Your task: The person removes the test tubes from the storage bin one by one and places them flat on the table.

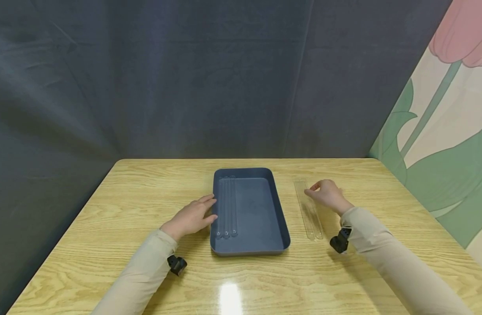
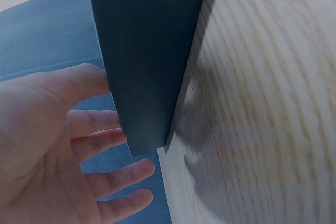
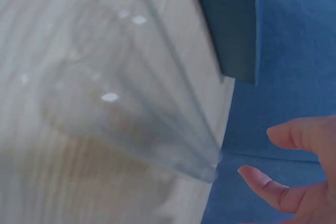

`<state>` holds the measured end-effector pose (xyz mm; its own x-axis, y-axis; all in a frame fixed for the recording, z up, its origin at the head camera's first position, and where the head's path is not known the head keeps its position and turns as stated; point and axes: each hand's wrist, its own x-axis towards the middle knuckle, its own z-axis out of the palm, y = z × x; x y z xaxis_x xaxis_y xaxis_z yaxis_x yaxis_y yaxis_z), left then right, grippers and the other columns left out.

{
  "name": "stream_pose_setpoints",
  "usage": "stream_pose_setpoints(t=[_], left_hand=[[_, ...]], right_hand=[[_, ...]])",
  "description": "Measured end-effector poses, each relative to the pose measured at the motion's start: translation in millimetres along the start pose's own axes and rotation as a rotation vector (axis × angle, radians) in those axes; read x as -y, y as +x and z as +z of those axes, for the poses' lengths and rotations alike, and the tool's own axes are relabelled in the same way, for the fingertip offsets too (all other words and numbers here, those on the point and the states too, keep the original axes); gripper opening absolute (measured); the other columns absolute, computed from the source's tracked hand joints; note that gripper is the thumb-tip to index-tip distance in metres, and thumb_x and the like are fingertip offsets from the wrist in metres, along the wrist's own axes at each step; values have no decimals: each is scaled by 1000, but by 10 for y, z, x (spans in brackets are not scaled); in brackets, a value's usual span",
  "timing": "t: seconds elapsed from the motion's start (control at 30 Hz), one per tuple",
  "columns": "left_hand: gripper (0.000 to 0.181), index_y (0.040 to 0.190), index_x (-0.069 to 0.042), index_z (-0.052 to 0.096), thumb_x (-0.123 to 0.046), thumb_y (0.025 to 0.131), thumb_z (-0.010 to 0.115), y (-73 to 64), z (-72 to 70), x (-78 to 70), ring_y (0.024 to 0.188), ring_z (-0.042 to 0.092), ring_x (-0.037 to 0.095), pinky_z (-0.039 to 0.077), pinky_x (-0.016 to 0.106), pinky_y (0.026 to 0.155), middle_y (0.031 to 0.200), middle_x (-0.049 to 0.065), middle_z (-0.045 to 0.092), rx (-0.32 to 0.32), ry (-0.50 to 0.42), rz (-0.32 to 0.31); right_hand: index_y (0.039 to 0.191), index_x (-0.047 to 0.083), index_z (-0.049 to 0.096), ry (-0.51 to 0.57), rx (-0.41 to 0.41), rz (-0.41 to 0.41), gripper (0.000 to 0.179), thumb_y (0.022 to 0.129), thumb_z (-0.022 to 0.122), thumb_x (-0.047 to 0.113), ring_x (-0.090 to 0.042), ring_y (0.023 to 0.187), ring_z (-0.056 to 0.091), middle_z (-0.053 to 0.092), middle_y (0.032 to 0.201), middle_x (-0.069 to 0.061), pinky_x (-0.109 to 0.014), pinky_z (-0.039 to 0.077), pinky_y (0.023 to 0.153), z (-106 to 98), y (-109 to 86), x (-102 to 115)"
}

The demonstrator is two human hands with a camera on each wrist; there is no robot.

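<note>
A dark blue-grey tray [image 1: 257, 210] lies on the table, with three clear test tubes [image 1: 227, 208] side by side along its left inner wall. My left hand [image 1: 190, 217] is at the tray's left edge, fingers spread; in the left wrist view its thumb and some fingertips meet the rim of the tray wall [image 2: 147, 61]. Right of the tray, two more clear test tubes [image 1: 311, 218] lie next to each other on the wood. My right hand [image 1: 326, 194] hovers over their upper half. Its thumb and index finger stand apart beyond the tubes [image 3: 157, 93] in the right wrist view, nothing between them.
The light wood table [image 1: 146, 183] ends at a dark curtain [image 1: 209, 87] behind. A wall with a painted tulip [image 1: 453, 131] rises on the right. Wrist cameras [image 1: 340, 240] are strapped to both sleeves.
</note>
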<state>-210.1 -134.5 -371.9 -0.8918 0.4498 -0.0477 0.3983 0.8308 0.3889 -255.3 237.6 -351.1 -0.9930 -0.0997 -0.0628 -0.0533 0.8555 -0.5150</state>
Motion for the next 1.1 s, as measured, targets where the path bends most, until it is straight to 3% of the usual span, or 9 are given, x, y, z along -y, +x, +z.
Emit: stream_pose_setpoints(t=[0.07,0.17,0.27,0.47,0.63,0.8,0.87,1.03,1.1], left_hand=[[53,139,6,40,-22,96,55,-1,0,0,130,37,39,33,50,106,148,20,31,1,2,-1],[53,138,7,40,-22,96,55,-2,2,0,130,37,39,33,50,105,148,20,32,1,5,-1],[53,138,7,40,-22,96,56,-1,4,-1,129,38,39,33,50,105,147,20,32,0,6,1],[53,138,7,40,-22,96,56,1,2,-5,129,38,39,34,49,105,147,21,32,-4,13,2],[54,138,7,40,-22,96,55,1,-5,-12,129,38,39,33,48,106,147,21,31,-1,13,8],[54,138,8,40,-21,96,55,-2,-11,-12,129,38,39,33,48,106,147,21,31,4,12,12],[54,138,7,40,-21,96,55,-6,-16,-15,129,38,39,33,48,106,147,21,31,5,10,11],[53,138,7,40,-21,96,55,-13,-22,-17,130,37,39,33,48,106,147,21,31,5,11,10],[54,138,7,40,-21,96,56,-10,-19,-15,130,38,39,33,48,106,147,21,31,4,11,13]], right_hand=[[102,-10,62,5,-6,-7,38,93,55,27,-29,73,53,58,76,-15,-76,14,95,-16,5,48],[103,-10,62,4,-9,-17,38,93,55,26,-25,65,50,56,73,-12,-68,29,92,-31,14,112],[104,-11,62,-2,-11,-26,39,93,55,26,-18,59,42,58,81,-16,-52,41,75,-40,19,175],[107,-10,62,15,-6,-37,40,94,54,27,-18,60,43,51,120,-34,-31,39,56,-37,29,281],[106,-9,62,21,-10,-40,39,93,55,27,-25,73,50,47,126,-34,-32,41,58,-17,36,385],[105,-7,63,28,-16,-48,38,92,56,28,-35,87,53,39,134,-35,-42,45,71,29,52,503],[104,-6,63,35,-15,-51,37,92,56,28,-33,85,54,36,137,-35,-41,46,70,52,61,548],[103,-6,63,50,-6,-60,35,92,57,26,-22,65,49,44,131,-33,-32,43,60,111,92,645],[103,-6,64,52,-9,-67,34,91,57,26,-25,71,51,46,129,-32,-33,43,63,131,102,681]])
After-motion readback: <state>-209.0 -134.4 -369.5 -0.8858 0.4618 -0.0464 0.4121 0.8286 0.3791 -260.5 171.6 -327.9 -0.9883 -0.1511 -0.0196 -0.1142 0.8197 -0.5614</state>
